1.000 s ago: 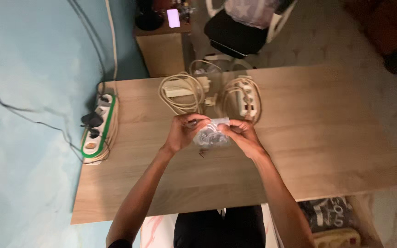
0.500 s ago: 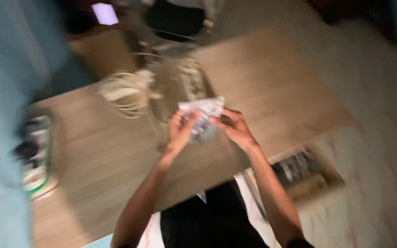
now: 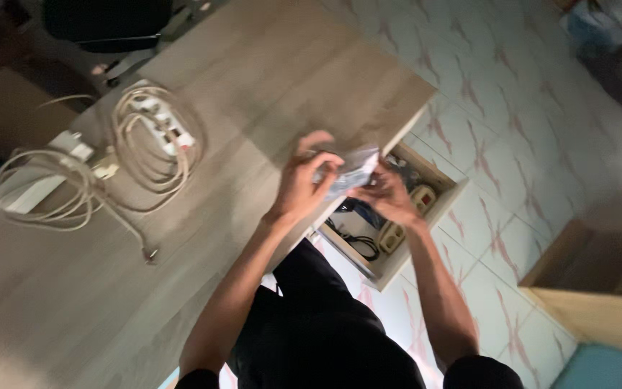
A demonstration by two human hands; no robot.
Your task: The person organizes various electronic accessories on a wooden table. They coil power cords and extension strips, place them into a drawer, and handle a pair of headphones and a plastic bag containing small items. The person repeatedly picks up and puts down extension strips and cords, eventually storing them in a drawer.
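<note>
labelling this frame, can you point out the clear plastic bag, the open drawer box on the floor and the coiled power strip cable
clear plastic bag point(image 3: 354, 169), head view, on its crinkled middle
open drawer box point(image 3: 383, 270), head view, on its front rim
coiled power strip cable point(image 3: 156, 137), head view, on the strip inside the coil

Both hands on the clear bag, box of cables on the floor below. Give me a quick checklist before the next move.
1. Left hand grips the bag: ok.
2. Right hand grips the bag: ok.
3. Bag held off the table, past its edge: ok.
4. Box on the floor open beneath the hands: ok.
5. Bag contents: cannot tell, blurred.
6. Coiled cables lying on the table, apart from the hands: ok.
</note>
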